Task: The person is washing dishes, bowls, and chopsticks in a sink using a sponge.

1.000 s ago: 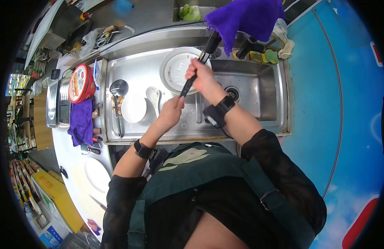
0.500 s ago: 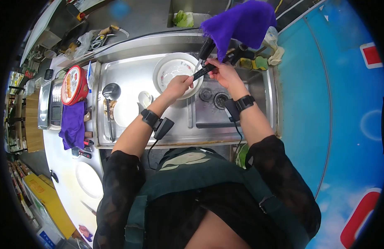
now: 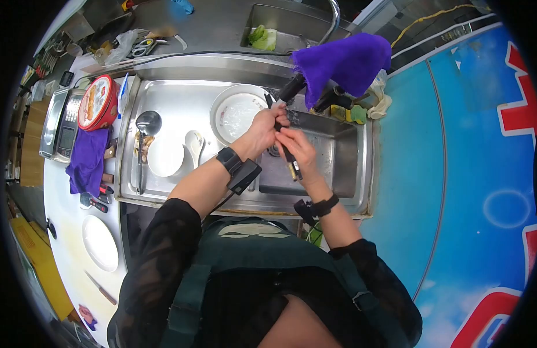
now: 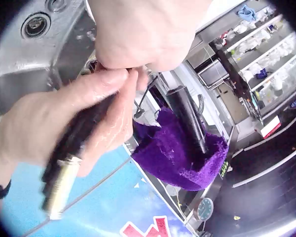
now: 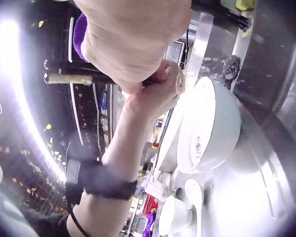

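Over the sink, both hands hold a bundle of slim black sticks (image 4: 79, 133), which look like chopsticks, with pale gold ends. My left hand (image 3: 264, 130) grips the far part, beside the white bowl's rim. Closer to the body, my right hand (image 3: 298, 149) wraps its fingers around the sticks, their gold ends pointing out below it. In the left wrist view the right hand (image 4: 89, 118) sits right against the left. The white bowl (image 5: 219, 128) with a flower pattern stands to the left and contains clear liquid. Much of the bundle is hidden by the fingers.
A purple cloth (image 3: 344, 64) hangs over black cylinders behind the sink basin (image 3: 338, 156). On the drainboard are a ladle (image 3: 147, 123), a small white bowl (image 3: 165, 158) and a white spoon (image 3: 194, 142). A knife (image 3: 100, 287) and an oval plate (image 3: 100, 243) lie on the left counter.
The sticks have turned from slanting up right to pointing down toward the body. My left hand has moved right to their far part; my right hand has come nearer the body.
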A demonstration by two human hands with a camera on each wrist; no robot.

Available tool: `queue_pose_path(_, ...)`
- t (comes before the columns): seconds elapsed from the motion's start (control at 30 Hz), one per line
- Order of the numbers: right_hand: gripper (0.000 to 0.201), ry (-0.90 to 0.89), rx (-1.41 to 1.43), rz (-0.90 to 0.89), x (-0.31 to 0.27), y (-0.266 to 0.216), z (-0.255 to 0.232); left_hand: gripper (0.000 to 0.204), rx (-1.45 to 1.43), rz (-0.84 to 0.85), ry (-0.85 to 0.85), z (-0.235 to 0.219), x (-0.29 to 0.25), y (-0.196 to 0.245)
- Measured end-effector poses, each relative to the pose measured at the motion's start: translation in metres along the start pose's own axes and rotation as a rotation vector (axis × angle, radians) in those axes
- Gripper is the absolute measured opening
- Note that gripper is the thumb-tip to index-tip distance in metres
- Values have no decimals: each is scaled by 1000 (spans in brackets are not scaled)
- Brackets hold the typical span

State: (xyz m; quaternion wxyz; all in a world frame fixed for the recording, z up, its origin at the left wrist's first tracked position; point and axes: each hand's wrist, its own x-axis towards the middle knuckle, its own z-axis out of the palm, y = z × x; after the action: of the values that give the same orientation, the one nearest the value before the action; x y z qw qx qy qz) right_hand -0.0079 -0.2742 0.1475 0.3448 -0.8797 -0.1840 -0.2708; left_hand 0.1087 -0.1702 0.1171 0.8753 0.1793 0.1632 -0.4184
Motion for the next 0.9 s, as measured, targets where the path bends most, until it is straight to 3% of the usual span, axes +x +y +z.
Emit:
queue_pose_path(0.1, 31, -134, -41, -75, -12, -6, -6, 21, -68, 124, 138, -8, 4, 2)
queue_pose_path(0.17, 28, 43, 807, 751, -33, -3, -2, 25, -55, 134, 138, -6, 1, 4)
queue_pose_path(0.2, 26, 77, 897, 1027, -17, -17, -11, 25, 39, 184, 103, -3, -2, -2)
queue_pose_path(0.23, 26, 78, 897, 1035, -17, -18, -12, 26, 135, 230, 69, 1, -6, -10)
queue_pose_path(0.3, 26, -280, 1144, 1314, -17, -17, -15, 26, 184, 229, 78, 9, -10, -26)
queue_pose_path(0.37, 28, -287, 1130, 1342, -22, -20, -4, 24, 258, 246, 177, 13, -6, -32)
queue_pose_path(0.43, 32, -301, 487, 1149, -20, -30, 1, 22, 334, 285, 203, 11, 4, -21)
queue_pose_path(0.47, 34, -198, 106, 669, -45, -11, 16, 22, 374, 358, 248, 11, 10, -13)
queue_pose_path(0.5, 34, -200, 106, 669, -44, -14, 14, 22, 413, 431, 292, 11, 16, -6)
queue_pose_path(0.57, 35, -245, 454, 991, -28, -32, 1, 25, 357, 452, 259, 5, 23, 2)
queue_pose_path(0.63, 36, -283, 814, 1299, -9, -48, -12, 27, 92, 122, 88, -1, 28, 9)
queue_pose_path(0.67, 37, -299, 999, 1448, -5, -50, -15, 27, 91, 124, 88, -8, 29, 13)
queue_pose_path(0.7, 37, -300, 999, 1449, -6, -47, -17, 29, -147, 29, -157, -15, 29, 15)
queue_pose_path(0.73, 37, -303, 1298, 1459, -8, -42, -21, 32, -387, -70, -401, -21, 29, 16)
queue_pose_path(0.77, 37, -302, 1599, 1450, -11, -39, -22, 32, -390, -70, -398, -26, 32, 14)
queue_pose_path(0.87, 42, -269, 1736, 1495, -17, -32, -13, 32, -427, -119, -400, -22, 29, 12)
queue_pose_path(0.9, 42, -272, 1736, 1496, -17, -30, -7, 28, -204, 7, -190, -10, 23, 9)
